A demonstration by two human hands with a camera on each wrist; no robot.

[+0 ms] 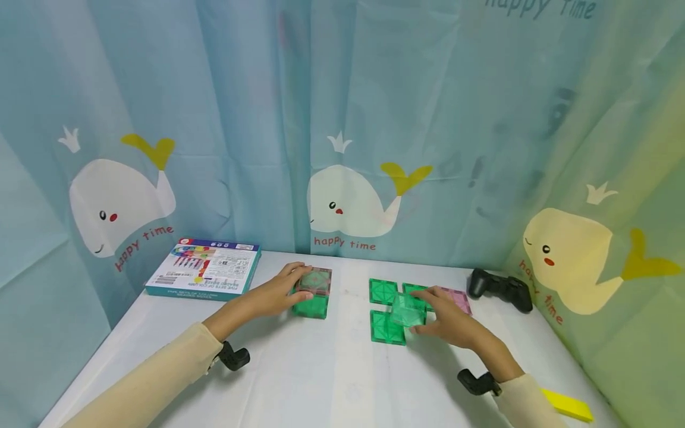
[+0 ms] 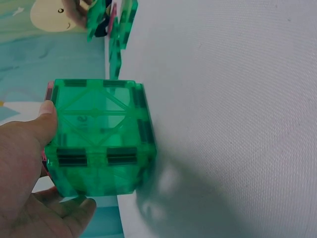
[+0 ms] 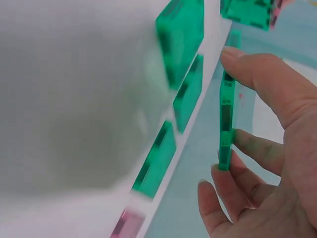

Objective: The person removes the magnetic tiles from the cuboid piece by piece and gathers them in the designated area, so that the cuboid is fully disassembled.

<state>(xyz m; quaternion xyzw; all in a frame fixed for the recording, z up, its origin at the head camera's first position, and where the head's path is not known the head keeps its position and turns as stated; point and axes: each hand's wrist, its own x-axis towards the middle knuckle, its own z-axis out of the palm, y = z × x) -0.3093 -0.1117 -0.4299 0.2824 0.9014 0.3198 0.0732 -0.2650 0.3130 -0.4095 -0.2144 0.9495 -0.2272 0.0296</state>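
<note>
While a whale-print curtain [image 1: 241, 119] hangs behind the green cube [image 1: 310, 307], the white table [image 1: 342, 380] spreads beneath it. A flat box [image 1: 206, 273] lies left of the cube, and a black game controller [image 1: 500, 289] well to its right. The cube, topped partly in pink, is gripped by the left hand [image 1: 280, 291], thumb and fingers spread about its width. It looks hollow, light and stiff, though its panels might part if squeezed mid-face; its edges seem the safer hold. Right of the cube, green tiles [image 1: 387, 327] and a pink tile [image 1: 457, 300] lie on the table. Above them the right hand [image 1: 452, 321] pinches a raised tile [image 1: 407, 309] between thumb and fingers, tile-wide apart. It is probably light, rigid and slick, best held by opposite rims.
</note>
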